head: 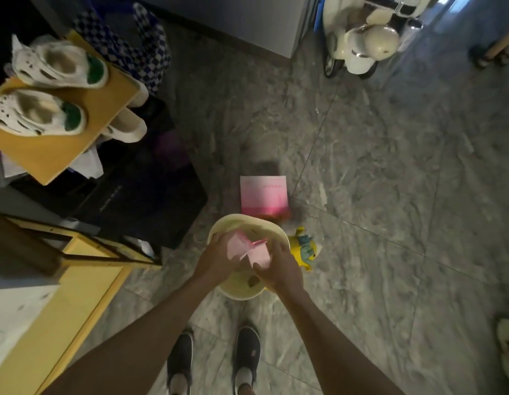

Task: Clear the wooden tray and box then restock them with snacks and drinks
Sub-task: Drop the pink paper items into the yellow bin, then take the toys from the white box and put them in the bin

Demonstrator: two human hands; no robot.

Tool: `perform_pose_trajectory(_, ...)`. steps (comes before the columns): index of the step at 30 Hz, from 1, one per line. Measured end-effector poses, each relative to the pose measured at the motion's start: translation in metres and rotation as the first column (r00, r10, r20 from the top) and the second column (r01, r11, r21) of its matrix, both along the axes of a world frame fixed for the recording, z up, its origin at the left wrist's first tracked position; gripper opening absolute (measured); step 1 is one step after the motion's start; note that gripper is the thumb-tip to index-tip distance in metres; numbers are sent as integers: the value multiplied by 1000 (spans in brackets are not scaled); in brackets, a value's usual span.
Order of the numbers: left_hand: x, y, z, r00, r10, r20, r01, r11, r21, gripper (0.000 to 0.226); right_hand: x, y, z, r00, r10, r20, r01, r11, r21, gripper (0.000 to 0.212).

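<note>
We stand over a pale yellow bin (219, 228) on the marble floor (390, 195), our left hand (216, 259) and right hand (279, 269) both closed on a crumpled pink carton (249, 249) held above its opening.
</note>
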State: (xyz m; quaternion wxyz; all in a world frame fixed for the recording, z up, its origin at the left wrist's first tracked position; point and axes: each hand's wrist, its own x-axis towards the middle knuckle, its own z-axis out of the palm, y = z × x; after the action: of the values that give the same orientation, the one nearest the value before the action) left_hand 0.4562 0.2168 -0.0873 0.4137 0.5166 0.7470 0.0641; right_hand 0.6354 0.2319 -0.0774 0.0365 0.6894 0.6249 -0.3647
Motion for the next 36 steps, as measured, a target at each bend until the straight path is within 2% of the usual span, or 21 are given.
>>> perform_pose_trajectory(3,-6,-5,29,998,41,51,-43,998,53,60,0,-2,20,1000,5,10,-5,1000,-1,80)
perform_pose_trajectory(6,-22,-8,58,998,38,42,-41,996,73,79,-2,0,50,999,43,31,-44,999,27,84)
perform_pose_trajectory(9,-44,-14,89,999,43,9,-43,991,130,80,-11,7,90,995,98,21,-100,989,106,83)
perform_pose_trajectory(10,-52,-15,105,999,42,-11,-39,986,159,86,-16,9,106,992,125,25,-127,982,142,85)
perform_pose_trajectory(13,-81,-25,159,995,52,-80,-31,970,242,107,-39,15,163,970,237,62,-245,938,245,94)
perform_pose_trajectory(15,-106,-35,194,991,88,-101,-54,952,302,106,-60,17,202,954,292,63,-297,906,301,100)
perform_pose_trajectory(18,-155,-59,247,975,165,-148,-98,920,381,103,-99,22,256,918,389,74,-383,825,414,96)
perform_pose_trajectory(24,-244,-138,325,867,459,-193,-322,812,487,81,-201,25,334,786,616,51,-550,659,514,98)
perform_pose_trajectory(28,-284,-200,340,778,597,-195,-437,738,515,87,-278,-3,359,655,753,54,-655,531,539,102)
perform_pose_trajectory(31,-316,-243,332,720,663,-208,-524,715,462,89,-334,-28,359,561,819,119,-718,409,563,106)
perform_pose_trajectory(36,-371,-300,298,695,708,-124,-655,695,296,92,-420,-76,340,410,904,120,-831,316,458,94)
